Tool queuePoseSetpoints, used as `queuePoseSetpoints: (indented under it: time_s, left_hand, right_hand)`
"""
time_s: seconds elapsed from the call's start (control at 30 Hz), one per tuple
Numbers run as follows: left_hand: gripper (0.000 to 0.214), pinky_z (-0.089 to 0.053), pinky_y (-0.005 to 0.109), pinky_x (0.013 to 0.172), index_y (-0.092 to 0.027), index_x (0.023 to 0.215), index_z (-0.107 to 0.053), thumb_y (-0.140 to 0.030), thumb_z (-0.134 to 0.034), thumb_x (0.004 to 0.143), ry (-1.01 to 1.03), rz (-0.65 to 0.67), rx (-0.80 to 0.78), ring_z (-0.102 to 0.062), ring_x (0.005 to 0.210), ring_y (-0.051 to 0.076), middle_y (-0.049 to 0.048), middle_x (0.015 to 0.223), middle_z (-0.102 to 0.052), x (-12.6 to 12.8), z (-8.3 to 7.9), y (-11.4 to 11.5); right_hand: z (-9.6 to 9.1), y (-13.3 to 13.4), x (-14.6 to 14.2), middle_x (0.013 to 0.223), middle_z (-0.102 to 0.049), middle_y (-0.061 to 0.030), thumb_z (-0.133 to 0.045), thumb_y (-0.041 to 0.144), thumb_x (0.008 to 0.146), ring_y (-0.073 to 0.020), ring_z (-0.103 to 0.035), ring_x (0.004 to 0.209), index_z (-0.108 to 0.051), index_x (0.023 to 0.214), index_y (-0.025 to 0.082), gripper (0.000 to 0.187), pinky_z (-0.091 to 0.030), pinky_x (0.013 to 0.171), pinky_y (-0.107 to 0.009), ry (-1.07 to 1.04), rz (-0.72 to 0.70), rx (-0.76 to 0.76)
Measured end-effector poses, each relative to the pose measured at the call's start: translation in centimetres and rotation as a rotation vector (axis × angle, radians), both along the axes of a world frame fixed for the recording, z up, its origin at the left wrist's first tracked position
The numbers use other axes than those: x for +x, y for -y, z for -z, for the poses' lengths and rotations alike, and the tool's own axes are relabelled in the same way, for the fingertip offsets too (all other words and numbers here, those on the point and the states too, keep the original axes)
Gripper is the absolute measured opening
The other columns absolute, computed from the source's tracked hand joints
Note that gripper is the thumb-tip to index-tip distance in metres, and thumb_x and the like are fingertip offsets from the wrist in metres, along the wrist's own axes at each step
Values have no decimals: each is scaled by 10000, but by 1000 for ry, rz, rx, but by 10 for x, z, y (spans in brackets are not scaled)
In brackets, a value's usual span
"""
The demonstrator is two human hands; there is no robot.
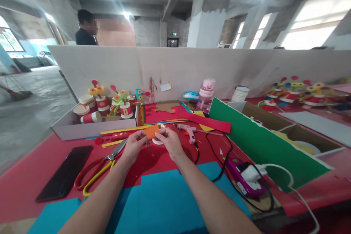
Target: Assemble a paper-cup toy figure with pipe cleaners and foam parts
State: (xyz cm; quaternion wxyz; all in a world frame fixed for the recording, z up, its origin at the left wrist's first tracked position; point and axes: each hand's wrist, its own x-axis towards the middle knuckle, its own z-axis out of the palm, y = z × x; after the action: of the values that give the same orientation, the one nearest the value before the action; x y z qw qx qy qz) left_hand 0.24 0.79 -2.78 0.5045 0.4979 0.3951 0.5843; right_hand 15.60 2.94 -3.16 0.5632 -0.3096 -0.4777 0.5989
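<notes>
Head view, and starting at the left we have a dark phone (64, 173) lying flat on the red tabletop (22, 190), with a pale open box (82, 130) just beyond it, packed with bright paper-cup figures (126, 110). Moving right, scissors (109, 157) with one red and one yellow handle loop lie with their blades pointing away, close beside the left hand (135, 145). And that left hand has thumb and fingers closed on one edge of a small orange piece (152, 131), held up in the middle, above the red surface. Just right, the right hand (170, 142) pinches the opposite edge, so both grips are on it! A white round object (158, 141) shows partly behind it. Blue paper (164, 199) spreads nearest us, beneath the forearms. Further right lies a pink glue gun (189, 131), then a purple power strip (244, 181), and beside that a green-sided box (246, 135).
</notes>
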Motion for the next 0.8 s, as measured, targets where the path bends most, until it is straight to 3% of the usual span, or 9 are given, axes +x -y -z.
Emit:
queuePoseSetpoints:
  time_s: [0.2, 0.4, 0.6, 0.8]
  left_hand:
    - [236, -422, 222, 566, -143, 719, -625, -324, -773, 688, 18, 38, -19, -537, 535, 97, -3, 604, -618, 0, -1, 2]
    - [287, -446, 248, 633, -146, 817, -646, -434, -649, 816, 28, 13, 11, -557, 610, 118, 12, 666, -626, -1, -3, 3]
    - [282, -387, 212, 611, -148, 687, -618, -392, -758, 717, -141, -108, 26, -506, 568, 92, -14, 570, -598, -1, -3, 1]
    - [297, -374, 213, 603, -148, 662, -620, -410, -748, 720, -174, -119, 45, -499, 559, 91, -14, 552, -596, 0, -5, 0]
  right_hand:
    - [-1, 0, 1, 659, -630, 34, -814, 379, 569, -144, -612, 626, -564, 700, 184, 343, -522, 703, -316, -28, 23, -38]
    - [-5, 0, 6, 675, -645, 19, -792, 385, 597, -146, -611, 643, -585, 684, 183, 302, -499, 685, -291, 69, 42, 13]
    - [-5, 1, 5, 628, -603, 35, -797, 401, 590, -128, -578, 597, -560, 663, 188, 327, -520, 665, -294, 82, -27, 23]
    - [-6, 1, 5, 661, -622, 35, -813, 390, 574, -129, -598, 598, -561, 748, 198, 361, -529, 643, -286, 71, 7, 2]
